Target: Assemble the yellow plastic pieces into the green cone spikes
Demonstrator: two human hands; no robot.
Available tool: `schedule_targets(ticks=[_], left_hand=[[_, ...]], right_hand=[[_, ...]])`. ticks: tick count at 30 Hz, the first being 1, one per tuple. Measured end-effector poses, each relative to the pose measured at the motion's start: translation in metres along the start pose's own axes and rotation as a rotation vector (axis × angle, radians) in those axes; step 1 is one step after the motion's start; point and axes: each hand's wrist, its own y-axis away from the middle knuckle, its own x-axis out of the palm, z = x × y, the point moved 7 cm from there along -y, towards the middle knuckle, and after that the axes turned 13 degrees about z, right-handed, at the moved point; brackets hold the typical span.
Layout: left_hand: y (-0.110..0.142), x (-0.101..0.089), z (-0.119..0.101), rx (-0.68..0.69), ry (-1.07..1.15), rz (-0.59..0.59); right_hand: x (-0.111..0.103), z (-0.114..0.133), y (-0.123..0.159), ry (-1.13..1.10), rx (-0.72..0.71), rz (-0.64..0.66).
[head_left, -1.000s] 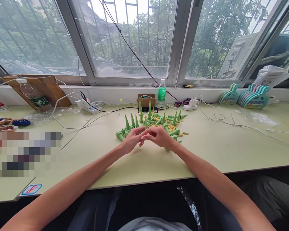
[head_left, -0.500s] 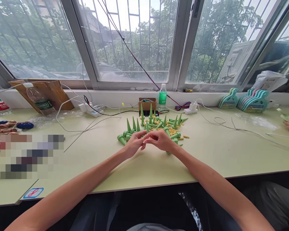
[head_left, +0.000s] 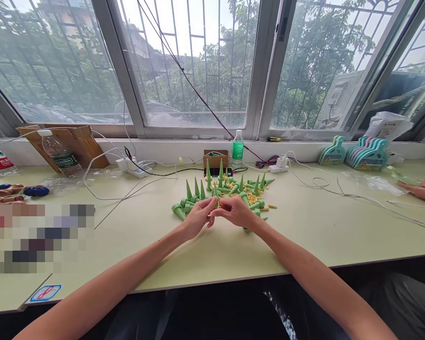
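Observation:
My left hand [head_left: 199, 215] is closed, its thumb and fingers around a green plastic cone-shaped spike [head_left: 216, 191] whose tip points up and away from me. My right hand [head_left: 236, 211] meets it there, thumb and forefinger pinched on a small yellow peg-like piece [head_left: 218, 203] at the spike's near end. The fingers partly hide both parts. Just beyond my hands is a group of similar spikes, some upright like one tall green spike [head_left: 221, 174], others lying on their sides. Small yellow pieces [head_left: 247, 200] lie loose among them.
Behind the spikes stand a small cardboard box [head_left: 216, 157], a phone and a green-labelled bottle [head_left: 238, 147]. White cables [head_left: 340, 192] and power strips run along the back of the table. A co-worker's hand [head_left: 423, 191] is at the far right, near teal board-like items [head_left: 366, 153].
The view has tilted up slightly, so the table sits lower in the picture. My hands stay together with little movement. The co-worker's hand at the right has moved further into view.

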Motion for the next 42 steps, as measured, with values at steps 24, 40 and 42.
schedule_targets(ticks=[24, 40, 42], left_hand=[[0.002, 0.001, -0.004, 0.023, -0.161, -0.006], [0.004, -0.007, -0.011, 0.036, -0.457, -0.138], [0.004, -0.007, -0.009, 0.037, -0.535, -0.149]], right_hand=[[0.006, 0.006, -0.001, 0.070, -0.002, 0.076], [-0.046, -0.010, 0.011, 0.153, 0.050, -0.341], [-0.057, -0.014, 0.015, 0.192, 0.099, -0.426]])
